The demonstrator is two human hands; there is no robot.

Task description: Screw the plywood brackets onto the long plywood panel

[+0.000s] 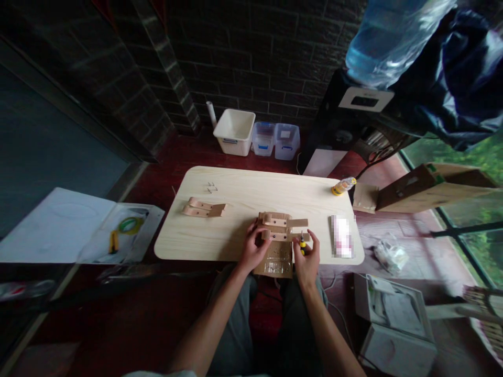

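On a piece of brown cardboard (278, 260) at the table's near edge lie two curved wooden pieces, an upper one (297, 223) and a lower one (280, 236). My left hand (253, 247) has its fingers round the left end of the lower piece. A small yellow and black screwdriver (302, 244) stands between the thumb and fingers of my right hand (306, 257), its tip upward. Dark holes or screw heads show in the wooden pieces. Another pair of curved wooden pieces (204, 207) rests on the left of the table, with several small screws (212, 187) behind it.
The pale table (243, 184) carries a yellow-capped bottle (343, 186) at the back right and a blurred-out flat object (342, 236) at the right. Plastic bins (234, 133) stand beyond it. An open white case (118, 233) is left, a cardboard box (428, 188) right.
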